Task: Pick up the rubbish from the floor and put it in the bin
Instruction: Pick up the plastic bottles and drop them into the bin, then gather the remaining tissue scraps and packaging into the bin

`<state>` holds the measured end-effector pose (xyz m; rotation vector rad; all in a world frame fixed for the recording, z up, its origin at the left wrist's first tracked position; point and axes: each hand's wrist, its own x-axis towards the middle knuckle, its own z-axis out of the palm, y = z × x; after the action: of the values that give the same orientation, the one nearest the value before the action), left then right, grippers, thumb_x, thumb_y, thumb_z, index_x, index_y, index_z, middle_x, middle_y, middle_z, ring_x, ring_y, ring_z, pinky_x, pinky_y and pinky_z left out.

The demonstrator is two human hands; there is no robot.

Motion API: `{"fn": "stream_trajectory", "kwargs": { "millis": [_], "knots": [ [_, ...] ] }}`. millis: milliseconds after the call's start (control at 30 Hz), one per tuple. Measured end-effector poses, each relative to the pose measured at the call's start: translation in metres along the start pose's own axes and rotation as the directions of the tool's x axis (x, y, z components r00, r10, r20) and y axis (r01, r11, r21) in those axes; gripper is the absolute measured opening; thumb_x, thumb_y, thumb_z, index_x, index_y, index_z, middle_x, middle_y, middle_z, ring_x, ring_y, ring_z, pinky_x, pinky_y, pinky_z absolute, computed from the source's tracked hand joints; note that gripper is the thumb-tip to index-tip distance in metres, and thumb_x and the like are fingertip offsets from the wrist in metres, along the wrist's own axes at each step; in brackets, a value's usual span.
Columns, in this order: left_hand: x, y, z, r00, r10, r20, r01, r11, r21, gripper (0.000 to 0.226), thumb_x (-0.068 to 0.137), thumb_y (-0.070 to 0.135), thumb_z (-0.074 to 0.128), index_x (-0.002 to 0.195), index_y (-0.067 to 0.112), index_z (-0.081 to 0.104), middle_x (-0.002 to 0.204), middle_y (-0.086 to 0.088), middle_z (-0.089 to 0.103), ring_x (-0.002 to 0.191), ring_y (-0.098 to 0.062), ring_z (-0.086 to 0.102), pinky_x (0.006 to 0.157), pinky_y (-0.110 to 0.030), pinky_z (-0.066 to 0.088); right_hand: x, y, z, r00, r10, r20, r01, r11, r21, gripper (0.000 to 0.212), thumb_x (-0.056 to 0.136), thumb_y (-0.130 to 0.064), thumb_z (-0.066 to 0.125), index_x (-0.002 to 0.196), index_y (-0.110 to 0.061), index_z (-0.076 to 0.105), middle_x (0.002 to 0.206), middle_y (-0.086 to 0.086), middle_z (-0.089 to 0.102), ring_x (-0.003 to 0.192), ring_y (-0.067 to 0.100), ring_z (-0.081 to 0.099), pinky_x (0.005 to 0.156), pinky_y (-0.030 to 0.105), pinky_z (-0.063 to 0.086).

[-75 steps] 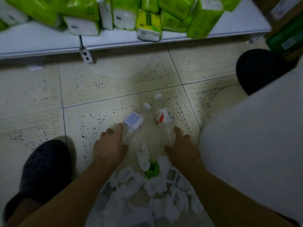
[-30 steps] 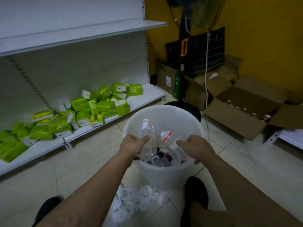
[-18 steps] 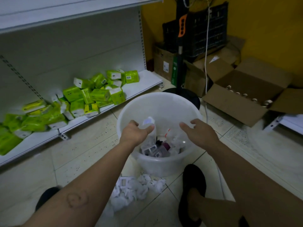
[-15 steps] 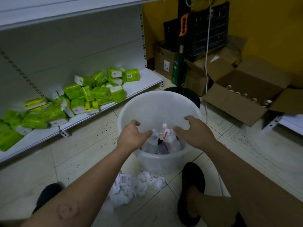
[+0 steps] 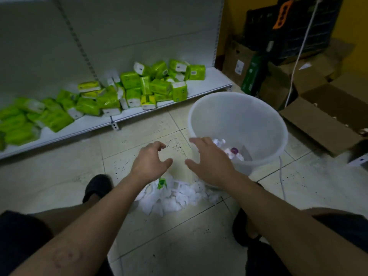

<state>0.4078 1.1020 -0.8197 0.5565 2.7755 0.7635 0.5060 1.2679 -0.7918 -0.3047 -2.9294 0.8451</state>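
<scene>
Fingers (image 5: 154,145) loose, empty: left hand (image 5: 149,164), right hand (image 5: 210,163); tissue pile (image 5: 171,200) part-hidden; bin (image 5: 235,116) contents blurred.

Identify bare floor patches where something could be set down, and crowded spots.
Free: pale floor tiles before the low white metal shelf, left of the round white plastic bin; also tiles nearer than the heap of crumpled white paper. Crowded: that heap by the bin's base, green packets along the shelf.
</scene>
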Motion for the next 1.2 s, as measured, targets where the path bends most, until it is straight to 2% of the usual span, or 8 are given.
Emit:
{"fn": "stream_trajectory", "kwargs": {
  "millis": [133,300,500,700,833,933,1067,1200],
  "knots": [
    [-0.013,-0.044,0.013,0.99,-0.085,0.11,0.083,0.996,0.019,0.056,0.079,0.04,0.07,0.128,0.019,0.051,0.129,-0.007,0.056,0.116,-0.025,0.053,0.096,-0.041,0.047,0.007,0.0,0.042,0.962,0.035,0.272,-0.008,0.995,-0.103,0.06,0.085,-0.041,0.059,0.138,-0.024,0.036,0.132,0.004,0.046,0.11,0.022,0.055,0.087,0.032,0.044],
    [-0.013,-0.087,0.049,0.948,-0.198,0.251,0.193,0.98,0.044,0.057,0.081,0.035,0.067,0.131,0.016,0.048,0.13,-0.012,0.055,0.118,-0.028,0.053,0.095,-0.035,0.046,0.015,0.031,0.089,0.83,0.262,0.492,-0.248,0.964,-0.096,0.067,0.085,-0.037,0.063,0.141,-0.012,0.035,0.142,0.012,0.044,0.125,0.027,0.046,0.101,0.033,0.038],
    [-0.006,-0.143,0.116,0.834,-0.349,0.428,0.351,0.933,0.077,0.057,0.081,0.033,0.067,0.131,0.013,0.046,0.128,-0.013,0.056,0.114,-0.029,0.056,0.094,-0.035,0.048,0.013,0.075,0.162,0.698,0.379,0.607,-0.337,0.922,-0.188,0.051,0.091,-0.032,0.056,0.134,-0.009,0.044,0.14,0.01,0.047,0.128,0.025,0.045,0.106,0.028,0.031],
    [0.017,-0.192,0.173,0.773,-0.336,0.538,0.348,0.934,0.084,0.05,0.08,0.035,0.068,0.125,0.017,0.054,0.132,-0.014,0.05,0.118,-0.031,0.051,0.096,-0.036,0.047,0.022,0.118,0.226,0.541,0.5,0.676,-0.479,0.844,-0.242,0.055,0.086,-0.036,0.062,0.135,-0.018,0.045,0.142,0.011,0.044,0.121,0.028,0.049,0.096,0.032,0.043],
    [0.035,-0.216,0.198,0.802,-0.343,0.489,0.312,0.939,0.147,0.052,0.083,0.036,0.065,0.13,0.022,0.049,0.134,-0.012,0.045,0.118,-0.032,0.05,0.095,-0.036,0.043,0.038,0.148,0.25,0.529,0.523,0.668,-0.508,0.826,-0.245,0.049,0.087,-0.028,0.062,0.131,-0.012,0.05,0.144,0.015,0.039,0.126,0.03,0.045,0.105,0.037,0.04],
    [0.031,-0.226,0.217,0.768,-0.299,0.566,0.262,0.954,0.149,0.058,0.085,0.032,0.061,0.139,0.022,0.042,0.14,-0.012,0.045,0.127,-0.031,0.045,0.104,-0.039,0.041,0.039,0.155,0.271,0.509,0.517,0.688,-0.486,0.833,-0.266,0.048,0.087,-0.03,0.059,0.132,-0.014,0.05,0.141,0.013,0.043,0.125,0.029,0.046,0.104,0.034,0.041],
    [0.024,-0.239,0.232,0.756,-0.316,0.573,0.227,0.948,0.223,0.062,0.081,0.028,0.064,0.138,0.028,0.041,0.131,-0.012,0.045,0.12,-0.034,0.047,0.094,-0.044,0.047,0.027,0.157,0.299,0.489,0.518,0.702,-0.487,0.83,-0.273,0.059,0.088,-0.03,0.058,0.142,-0.024,0.037,0.152,0.007,0.028,0.138,0.026,0.029,0.109,0.033,0.031],
    [0.018,-0.25,0.235,0.756,-0.274,0.594,0.232,0.961,0.148,0.05,0.091,0.021,0.056,0.138,0.01,0.044,0.132,-0.018,0.053,0.119,-0.027,0.052,0.098,-0.036,0.043,0.017,0.159,0.307,0.548,0.541,0.638,-0.521,0.817,-0.245,0.047,0.089,-0.024,0.055,0.134,-0.015,0.048,0.141,0.009,0.043,0.124,0.027,0.045,0.103,0.033,0.041]
  ]
}}
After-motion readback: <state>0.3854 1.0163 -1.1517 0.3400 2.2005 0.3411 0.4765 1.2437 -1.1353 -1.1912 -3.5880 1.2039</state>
